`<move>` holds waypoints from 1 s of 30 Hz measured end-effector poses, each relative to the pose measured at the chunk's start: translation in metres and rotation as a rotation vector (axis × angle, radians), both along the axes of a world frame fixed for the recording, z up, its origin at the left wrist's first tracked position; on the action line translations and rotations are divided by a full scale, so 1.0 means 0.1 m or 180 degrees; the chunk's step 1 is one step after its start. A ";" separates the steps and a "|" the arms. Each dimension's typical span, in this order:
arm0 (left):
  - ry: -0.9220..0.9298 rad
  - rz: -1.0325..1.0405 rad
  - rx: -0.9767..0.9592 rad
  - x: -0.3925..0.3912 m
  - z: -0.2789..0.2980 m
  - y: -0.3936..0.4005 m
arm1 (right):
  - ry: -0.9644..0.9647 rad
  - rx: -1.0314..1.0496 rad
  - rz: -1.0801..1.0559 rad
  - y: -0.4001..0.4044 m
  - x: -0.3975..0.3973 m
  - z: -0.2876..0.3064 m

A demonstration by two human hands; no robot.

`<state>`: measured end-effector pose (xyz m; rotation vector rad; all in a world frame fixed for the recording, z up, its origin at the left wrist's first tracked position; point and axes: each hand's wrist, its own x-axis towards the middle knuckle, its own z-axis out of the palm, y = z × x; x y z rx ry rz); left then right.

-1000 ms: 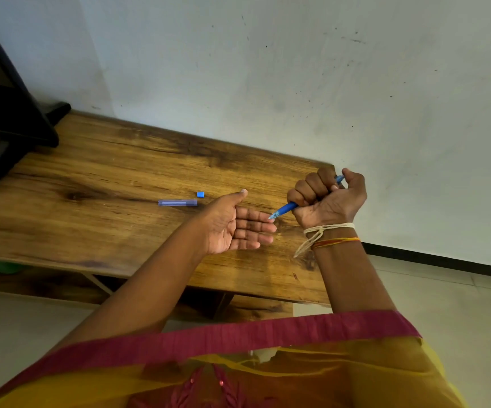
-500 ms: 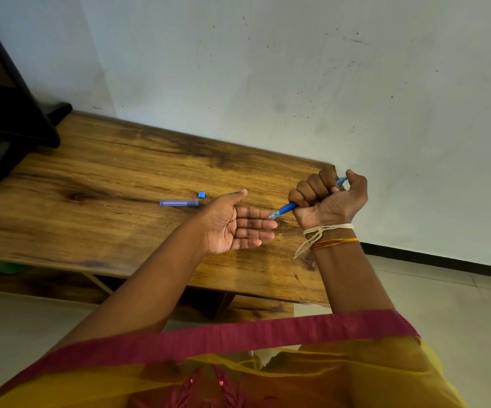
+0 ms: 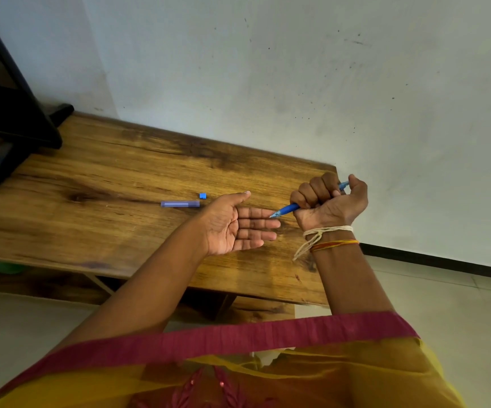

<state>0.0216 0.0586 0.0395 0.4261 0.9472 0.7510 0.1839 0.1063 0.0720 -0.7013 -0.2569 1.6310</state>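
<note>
My right hand grips a blue pen in a fist above the right end of the wooden table. The pen's tip points left and touches or nearly touches the index finger of my left hand. That hand lies palm up with straight fingers and holds nothing. A translucent purple pen cap lies on the table to its left. Just behind the cap sits a small blue piece.
A black stand occupies the table's far left corner. A white wall rises directly behind the table. The table's right edge falls off just past my right wrist, with pale floor beyond. Something green shows under the table at left.
Hardly anything: my right hand with the pen has shifted very slightly, and the pen tip stays at my left fingertips.
</note>
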 end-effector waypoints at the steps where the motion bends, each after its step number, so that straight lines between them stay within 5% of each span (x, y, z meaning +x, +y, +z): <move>1: 0.0000 -0.0001 -0.0001 0.00 0.00 0.00 | 0.0010 -0.0011 -0.0007 0.00 0.00 0.00; 30: 0.0112 0.0029 -0.0027 -0.03 -0.04 0.01 | 0.0086 -0.0135 -0.0190 0.04 0.02 -0.06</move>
